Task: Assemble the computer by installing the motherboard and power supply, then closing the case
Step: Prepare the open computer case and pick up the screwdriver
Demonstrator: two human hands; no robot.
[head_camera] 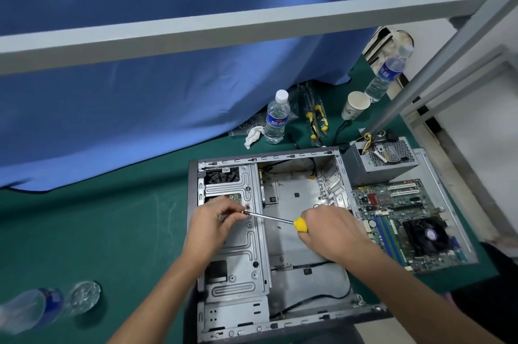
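Blue curtain hangs across the back, with a grey frame bar crossing in front of it. Green bench carries everything.

Computer case lies open on its side at centre, interior facing up, motherboard tray bare; a black cable runs along its near end. Drive cage occupies the left part of the case.

The side panel lies flat just right of the case. The motherboard rests on it, outside the case, fan cooler towards its near end. The power supply sits at the far end of that panel, also outside the case, its wires sticking up.

Left hand is over the drive cage, fingers curled and pinching the tip end of the screwdriver; what sits at the tip can't be told. Right hand is wrapped round the yellow handle, over the case floor. Shaft runs nearly level between the two hands.

Behind the case: water bottle upright, crumpled tissue just left of it, packaged yellow-handled tools to its right, paper cup, and a second bottle far right. Near left edge, a blurred bottle lies on its side.
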